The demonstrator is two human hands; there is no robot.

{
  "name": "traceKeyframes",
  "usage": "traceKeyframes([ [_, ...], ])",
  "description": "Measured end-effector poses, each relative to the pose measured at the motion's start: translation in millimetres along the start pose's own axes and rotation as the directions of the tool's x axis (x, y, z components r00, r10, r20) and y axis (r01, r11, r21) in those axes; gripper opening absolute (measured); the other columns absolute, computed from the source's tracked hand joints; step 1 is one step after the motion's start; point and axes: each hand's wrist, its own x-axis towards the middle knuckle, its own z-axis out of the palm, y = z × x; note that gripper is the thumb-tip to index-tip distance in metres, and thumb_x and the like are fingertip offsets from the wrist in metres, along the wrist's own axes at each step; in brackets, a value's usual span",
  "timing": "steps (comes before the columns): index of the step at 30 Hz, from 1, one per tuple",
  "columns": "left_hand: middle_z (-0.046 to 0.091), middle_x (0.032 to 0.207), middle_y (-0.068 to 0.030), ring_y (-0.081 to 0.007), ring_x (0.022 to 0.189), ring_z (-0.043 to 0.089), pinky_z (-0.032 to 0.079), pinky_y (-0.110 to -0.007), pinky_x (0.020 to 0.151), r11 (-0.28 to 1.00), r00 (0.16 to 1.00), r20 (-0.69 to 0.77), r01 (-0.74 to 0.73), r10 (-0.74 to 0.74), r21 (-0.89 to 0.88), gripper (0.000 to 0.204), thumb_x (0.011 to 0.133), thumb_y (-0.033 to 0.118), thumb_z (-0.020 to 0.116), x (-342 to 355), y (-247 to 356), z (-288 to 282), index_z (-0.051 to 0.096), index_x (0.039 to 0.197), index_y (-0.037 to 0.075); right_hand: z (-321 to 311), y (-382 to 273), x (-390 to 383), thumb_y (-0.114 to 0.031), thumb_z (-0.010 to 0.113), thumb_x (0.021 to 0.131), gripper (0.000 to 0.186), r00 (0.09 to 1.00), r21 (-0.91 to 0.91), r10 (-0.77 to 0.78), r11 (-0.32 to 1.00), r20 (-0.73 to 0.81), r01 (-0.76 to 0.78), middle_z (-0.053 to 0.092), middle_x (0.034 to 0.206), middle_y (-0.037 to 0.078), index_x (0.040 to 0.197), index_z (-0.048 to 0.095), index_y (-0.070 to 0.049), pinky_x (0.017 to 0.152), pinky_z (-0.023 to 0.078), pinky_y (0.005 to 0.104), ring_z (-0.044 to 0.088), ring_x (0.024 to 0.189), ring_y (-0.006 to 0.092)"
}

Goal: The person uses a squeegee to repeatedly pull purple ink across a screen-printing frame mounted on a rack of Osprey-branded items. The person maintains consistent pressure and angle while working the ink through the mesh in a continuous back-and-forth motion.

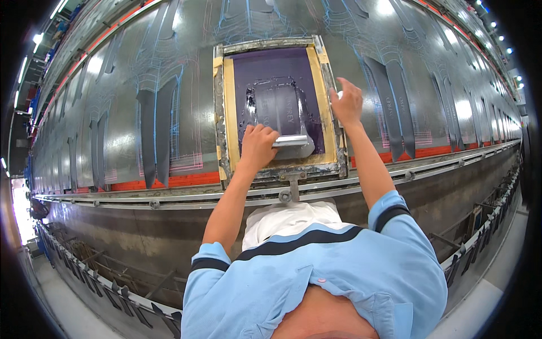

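A printing screen (271, 62) with a worn frame and yellowish inner edges lies on the long table, its mesh dark purple. Glossy dark ink (249, 101) forms a rough outline on the mesh. My left hand (258, 146) is closed on the left end of a squeegee (291, 140) with a silver metal bar, resting near the screen's close edge. Raised at the screen's right side, my right hand (348, 103) has its fingers bent and apart. A small white spot shows between its thumb and fingers; I cannot tell whether it is an object or glare.
Dark grey cut pieces (389, 107) lie in pairs along the table (197, 73), among blue and pink lines. A metal rail (169, 203) runs along the near edge, with a bracket (292, 183) joining the screen. Behind me, a rack (121, 294) holds several dark strips.
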Motion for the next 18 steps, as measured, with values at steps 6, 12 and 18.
traceKeyframes([
  [6,0.073,0.099,-0.0017,-0.0232,0.093,0.065,0.043,-0.039,0.086,0.996,0.999,-0.012,-0.034,0.033,-0.077,0.036,0.062,0.013,0.088,-36,39,-13,0.073,0.095,0.013,38,79,-9,-0.036,0.063,0.097,0.029,0.842,0.064,0.537,0.839,0.061,-0.54,0.073,0.097,0.021,0.099,0.069,-0.008,0.083,0.052,0.0527,0.068,0.095,0.047],
  [12,0.072,0.095,-0.002,-0.0225,0.088,0.064,0.042,-0.039,0.082,0.997,0.997,-0.055,-0.058,0.055,-0.052,0.037,0.061,0.011,0.085,-55,48,7,0.071,0.095,0.014,23,67,-13,-0.036,0.063,0.098,0.031,0.885,0.209,0.465,0.863,0.027,-0.46,0.072,0.091,0.022,0.095,0.066,-0.006,0.08,0.051,0.0533,0.067,0.092,0.0489],
  [18,0.071,0.092,-0.0046,-0.0243,0.09,0.064,0.041,-0.04,0.085,0.991,0.99,-0.099,-0.091,0.101,0.103,0.037,0.061,0.013,0.087,35,-11,1,0.072,0.095,0.013,14,59,-11,-0.035,0.065,0.099,0.03,0.877,0.269,0.48,0.846,-0.007,-0.461,0.07,0.084,0.019,0.093,0.065,-0.006,0.072,0.051,0.0494,0.068,0.083,0.0445],
])
